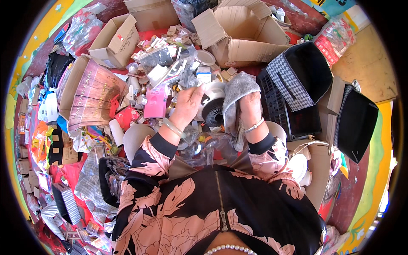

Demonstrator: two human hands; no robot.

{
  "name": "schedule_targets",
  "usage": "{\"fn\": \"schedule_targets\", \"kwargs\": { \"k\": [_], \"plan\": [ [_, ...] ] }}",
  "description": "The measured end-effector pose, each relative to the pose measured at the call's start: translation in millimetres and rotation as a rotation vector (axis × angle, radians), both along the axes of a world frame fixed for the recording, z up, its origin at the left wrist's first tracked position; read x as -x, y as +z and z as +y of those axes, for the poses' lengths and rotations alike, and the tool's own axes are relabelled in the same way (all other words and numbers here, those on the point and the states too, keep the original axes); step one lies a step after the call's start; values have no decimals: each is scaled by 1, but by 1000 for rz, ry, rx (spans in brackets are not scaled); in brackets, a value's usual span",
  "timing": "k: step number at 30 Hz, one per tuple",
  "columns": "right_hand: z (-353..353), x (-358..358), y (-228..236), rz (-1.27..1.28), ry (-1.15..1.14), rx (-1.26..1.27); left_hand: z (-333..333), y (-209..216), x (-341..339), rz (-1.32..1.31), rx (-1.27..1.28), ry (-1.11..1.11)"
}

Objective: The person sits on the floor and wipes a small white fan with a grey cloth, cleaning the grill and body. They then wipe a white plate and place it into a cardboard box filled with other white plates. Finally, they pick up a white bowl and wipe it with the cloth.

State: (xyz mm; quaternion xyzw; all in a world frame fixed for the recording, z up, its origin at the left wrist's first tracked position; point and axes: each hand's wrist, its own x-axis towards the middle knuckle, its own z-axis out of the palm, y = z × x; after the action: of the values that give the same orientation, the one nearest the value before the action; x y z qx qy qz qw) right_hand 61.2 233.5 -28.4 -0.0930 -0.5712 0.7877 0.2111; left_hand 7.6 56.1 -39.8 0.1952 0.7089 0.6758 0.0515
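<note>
My left hand point(185, 107) grips the rim of a round white thing with a dark, ribbed middle point(213, 112); its exact kind I cannot make out. A grey cloth point(240, 90) is bunched in my right hand point(251, 108) and lies against the right side of that round thing. Most of the right fingers are hidden by the cloth. Just left of my left hand lies a flat pink box point(156, 102). Below both hands, clear plastic wrapping point(210, 146) lies between my knees.
Ahead is a heap with a clear plastic bin point(157, 58) and several small boxes. Open cardboard boxes point(250, 36) stand behind it. A black crate point(276, 102) and black houndstooth-trimmed bins point(312, 70) are close on the right. A pleated printed carton point(95, 95) stands left.
</note>
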Motion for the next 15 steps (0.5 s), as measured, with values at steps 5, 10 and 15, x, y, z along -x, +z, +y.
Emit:
{"fn": "schedule_targets", "kwargs": {
  "k": [5, 10, 15],
  "plan": [
    [19, -1, 8, 80, 304, 619, -13, 7, 12, -245, -267, 35],
    [27, -7, 20, 83, 355, 629, -14, 38, 5, -310, -409, 58],
    [4, -1, 29, 58, 321, 49, -12, 20, 4, -331, -341, -5]
  ]
}}
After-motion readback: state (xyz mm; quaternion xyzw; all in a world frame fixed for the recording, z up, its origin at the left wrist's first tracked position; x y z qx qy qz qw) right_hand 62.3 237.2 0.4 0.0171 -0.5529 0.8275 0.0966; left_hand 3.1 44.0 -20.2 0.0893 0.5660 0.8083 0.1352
